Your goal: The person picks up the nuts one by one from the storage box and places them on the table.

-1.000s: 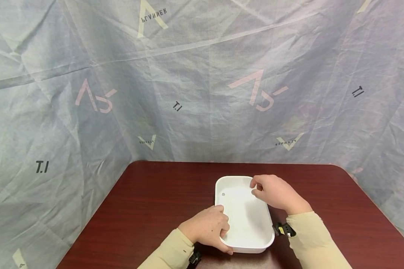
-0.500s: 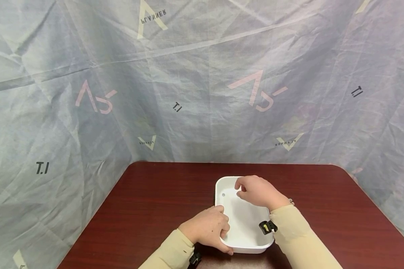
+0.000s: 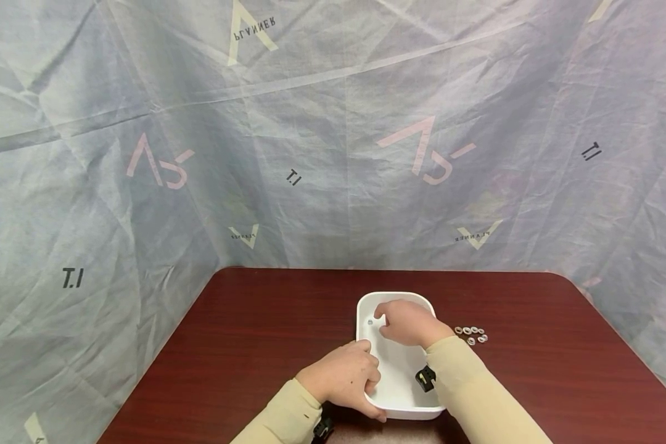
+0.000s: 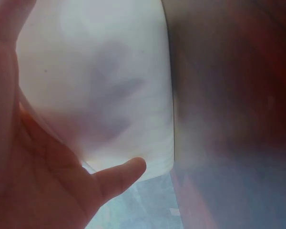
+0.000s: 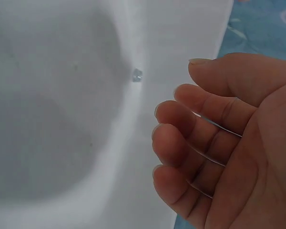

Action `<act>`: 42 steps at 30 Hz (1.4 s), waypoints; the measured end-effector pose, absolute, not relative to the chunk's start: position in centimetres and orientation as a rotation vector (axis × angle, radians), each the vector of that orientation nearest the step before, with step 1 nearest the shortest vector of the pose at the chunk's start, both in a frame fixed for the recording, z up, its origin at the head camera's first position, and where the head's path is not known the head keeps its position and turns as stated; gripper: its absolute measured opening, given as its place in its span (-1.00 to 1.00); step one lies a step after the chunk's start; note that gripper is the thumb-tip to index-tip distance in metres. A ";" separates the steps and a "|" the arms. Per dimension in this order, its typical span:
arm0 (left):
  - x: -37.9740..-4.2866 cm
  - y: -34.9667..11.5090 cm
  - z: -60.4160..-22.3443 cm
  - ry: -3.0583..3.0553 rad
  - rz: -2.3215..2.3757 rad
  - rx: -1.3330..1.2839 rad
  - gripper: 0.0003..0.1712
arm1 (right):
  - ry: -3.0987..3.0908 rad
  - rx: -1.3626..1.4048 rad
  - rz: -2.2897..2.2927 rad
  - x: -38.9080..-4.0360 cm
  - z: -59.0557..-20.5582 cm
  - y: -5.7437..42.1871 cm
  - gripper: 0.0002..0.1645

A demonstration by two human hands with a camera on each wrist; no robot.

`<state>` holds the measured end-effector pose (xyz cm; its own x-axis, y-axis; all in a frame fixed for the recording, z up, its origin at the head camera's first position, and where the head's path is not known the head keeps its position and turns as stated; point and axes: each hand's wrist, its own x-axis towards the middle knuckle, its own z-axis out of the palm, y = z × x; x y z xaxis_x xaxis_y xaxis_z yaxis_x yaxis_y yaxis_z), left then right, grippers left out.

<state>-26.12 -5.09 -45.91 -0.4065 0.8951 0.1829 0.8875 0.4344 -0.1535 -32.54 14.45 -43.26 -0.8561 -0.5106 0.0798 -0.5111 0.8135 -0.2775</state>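
Observation:
A shallow white plastic tray (image 3: 399,382) lies on the table. My left hand (image 3: 341,376) grips its near left corner, fingers hooked over the rim and thumb against the near end. From the left wrist, that thumb shows against the tray's pale wall (image 4: 109,57). Inside, close to the far left wall, sits one small shiny metal nut (image 3: 370,322), seen as a bright faceted piece (image 5: 137,75) in the right wrist view. My right hand (image 3: 407,322) reaches over the tray just right of it, fingers loosely bent, thumb apart, nothing between them.
Several small metal rings or nuts (image 3: 470,334) lie on the dark red table (image 3: 266,327) right of the tray, beyond the right forearm. A grey printed cloth (image 3: 322,123) hangs behind the table and along both sides.
My right hand has moved left and lower over the tray, toward the small nut. Its forearm now leaves the loose pieces at the right visible. The left hand keeps its grip.

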 end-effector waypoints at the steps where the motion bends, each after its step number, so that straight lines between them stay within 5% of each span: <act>1: -26.1 -5.1 -45.9 -2.445 0.048 -1.556 -0.35 | -2.997 0.844 0.466 -32.6 -43.4 14.4 -0.69; 42: -26.2 -5.0 -46.1 -2.467 0.010 -1.551 -0.36 | -3.113 0.841 0.270 -32.9 -45.4 13.2 -0.43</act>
<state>-26.18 -5.04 -46.11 -0.4145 0.8905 0.1874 0.8890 0.4403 -0.1260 -32.91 13.22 -45.39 -0.8607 -0.5069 -0.0472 -0.4912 0.8513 -0.1845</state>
